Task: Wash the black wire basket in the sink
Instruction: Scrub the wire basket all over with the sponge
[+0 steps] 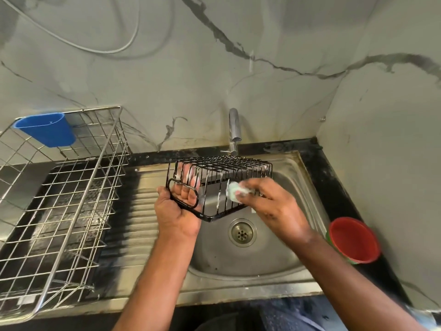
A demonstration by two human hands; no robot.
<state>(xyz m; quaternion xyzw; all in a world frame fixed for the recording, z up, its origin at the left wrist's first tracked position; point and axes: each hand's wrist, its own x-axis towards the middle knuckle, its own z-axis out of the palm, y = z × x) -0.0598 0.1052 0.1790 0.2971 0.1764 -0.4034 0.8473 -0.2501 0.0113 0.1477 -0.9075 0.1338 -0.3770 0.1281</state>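
My left hand [177,206] gripped the black wire basket [222,185] by its end loop above the sink [293,177], while just right of it my right hand [274,206] pinched a soapy sponge [235,192] against its unmarked wires.

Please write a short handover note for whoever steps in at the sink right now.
Left hand: grips the black wire basket at its handle end, holding it above the sink bowl.
Right hand: presses a soapy sponge against the basket's near side.
Done: white suds streak several of the wires, so scrubbing is under way.
Left: scrub the remaining sides, then rinse; no water can be seen running from the tap. The steel drying rack stands to the left, likely the place for the basket afterwards.
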